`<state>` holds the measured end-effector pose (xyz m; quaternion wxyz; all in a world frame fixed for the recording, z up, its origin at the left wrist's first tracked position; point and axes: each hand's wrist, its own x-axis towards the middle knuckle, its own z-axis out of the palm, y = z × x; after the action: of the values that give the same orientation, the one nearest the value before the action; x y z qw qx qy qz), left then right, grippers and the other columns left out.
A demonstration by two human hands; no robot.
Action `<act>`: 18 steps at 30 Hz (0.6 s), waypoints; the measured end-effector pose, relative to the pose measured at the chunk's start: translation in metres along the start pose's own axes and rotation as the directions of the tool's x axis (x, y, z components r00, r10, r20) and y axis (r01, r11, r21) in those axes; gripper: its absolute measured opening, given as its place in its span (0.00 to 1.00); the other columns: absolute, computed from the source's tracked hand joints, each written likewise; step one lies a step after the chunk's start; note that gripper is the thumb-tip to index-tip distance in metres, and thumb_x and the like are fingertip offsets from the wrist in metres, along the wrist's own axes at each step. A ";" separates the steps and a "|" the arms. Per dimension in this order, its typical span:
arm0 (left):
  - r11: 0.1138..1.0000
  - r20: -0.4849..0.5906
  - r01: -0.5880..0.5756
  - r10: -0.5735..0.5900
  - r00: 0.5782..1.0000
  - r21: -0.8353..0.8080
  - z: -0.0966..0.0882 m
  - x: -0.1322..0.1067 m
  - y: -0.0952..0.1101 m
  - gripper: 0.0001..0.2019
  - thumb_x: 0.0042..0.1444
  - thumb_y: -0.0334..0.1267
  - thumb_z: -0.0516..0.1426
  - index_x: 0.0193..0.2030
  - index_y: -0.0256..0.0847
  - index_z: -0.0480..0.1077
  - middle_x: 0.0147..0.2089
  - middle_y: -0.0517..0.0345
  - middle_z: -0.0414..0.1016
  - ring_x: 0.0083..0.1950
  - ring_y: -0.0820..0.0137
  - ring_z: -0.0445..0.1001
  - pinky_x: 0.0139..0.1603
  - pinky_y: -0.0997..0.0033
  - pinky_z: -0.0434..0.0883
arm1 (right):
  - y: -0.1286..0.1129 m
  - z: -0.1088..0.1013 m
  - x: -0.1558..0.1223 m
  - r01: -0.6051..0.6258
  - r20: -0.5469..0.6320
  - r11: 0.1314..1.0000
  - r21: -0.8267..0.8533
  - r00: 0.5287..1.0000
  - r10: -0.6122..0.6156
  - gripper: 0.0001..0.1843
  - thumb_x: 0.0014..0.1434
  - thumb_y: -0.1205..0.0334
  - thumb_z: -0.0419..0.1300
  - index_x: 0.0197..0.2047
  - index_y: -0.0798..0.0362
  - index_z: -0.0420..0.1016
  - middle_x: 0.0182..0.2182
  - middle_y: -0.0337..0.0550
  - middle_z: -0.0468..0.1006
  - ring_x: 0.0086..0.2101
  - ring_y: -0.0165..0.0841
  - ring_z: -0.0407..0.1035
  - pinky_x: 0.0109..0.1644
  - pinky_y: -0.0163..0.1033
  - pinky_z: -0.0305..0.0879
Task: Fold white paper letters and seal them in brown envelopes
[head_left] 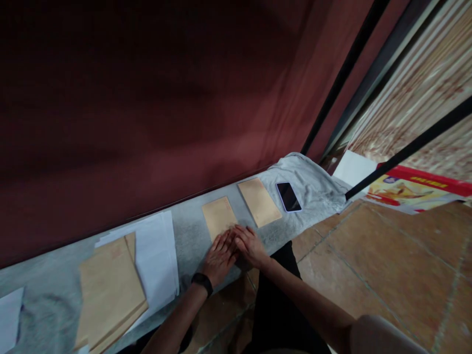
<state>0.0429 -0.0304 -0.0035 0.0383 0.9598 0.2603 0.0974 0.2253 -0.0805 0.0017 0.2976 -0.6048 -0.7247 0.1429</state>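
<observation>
A tan paper envelope (pixel 219 214) lies flat near the middle of the narrow cloth-covered surface (pixel 191 221). My left hand (pixel 221 255), with a dark band on the wrist, rests on its near end with fingers stretched out. Against it, my right hand (pixel 251 246) has its fingers bent at the envelope's near right corner. The fingertips of both hands meet there, and the near edge of the envelope is hidden beneath them. Another tan envelope (pixel 260 202) lies flat to the right, and past it is a phone (pixel 289 197) with a dark screen.
At the left, several larger tan envelopes (pixel 110 290) overlap a stack of white paper (pixel 157 260). More white paper (pixel 10 314) sits at the far left. A dark red wall (pixel 165 123) backs the surface. Black poles (pixel 339 78) and a printed carton (pixel 413 189) stand right, above the tiled floor (pixel 361 250).
</observation>
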 end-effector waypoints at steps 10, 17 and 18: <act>1.000 0.079 -0.011 0.010 0.997 0.010 -0.012 -0.023 0.018 0.27 0.68 0.50 0.50 0.67 0.36 0.67 0.69 0.43 0.67 0.72 0.56 0.63 0.73 0.49 0.60 | 0.011 0.037 0.080 0.043 0.054 0.957 -0.288 0.998 -0.028 0.27 0.73 0.53 0.50 0.71 0.51 0.60 0.70 0.46 0.61 0.69 0.39 0.55 0.74 0.51 0.48; 0.998 0.067 -0.041 0.039 0.997 0.040 -0.003 -0.029 0.019 0.32 0.65 0.45 0.53 0.73 0.33 0.57 0.74 0.42 0.58 0.75 0.57 0.57 0.74 0.53 0.58 | 0.012 0.040 0.112 -0.041 0.024 0.958 -0.283 0.998 0.050 0.30 0.74 0.51 0.48 0.72 0.57 0.57 0.71 0.52 0.59 0.70 0.41 0.53 0.74 0.53 0.46; 0.998 0.055 -0.035 0.033 0.998 0.046 -0.002 -0.030 0.020 0.32 0.65 0.44 0.53 0.73 0.32 0.57 0.75 0.42 0.57 0.75 0.57 0.56 0.74 0.53 0.58 | 0.011 0.040 0.111 -0.040 0.027 0.958 -0.285 0.998 0.050 0.30 0.73 0.51 0.48 0.72 0.58 0.57 0.71 0.52 0.58 0.70 0.41 0.53 0.74 0.53 0.46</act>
<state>0.0266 -0.0628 -0.0042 0.0210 0.9670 0.2451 0.0658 0.2002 0.0346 -0.0073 0.1919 -0.6552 -0.7287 0.0542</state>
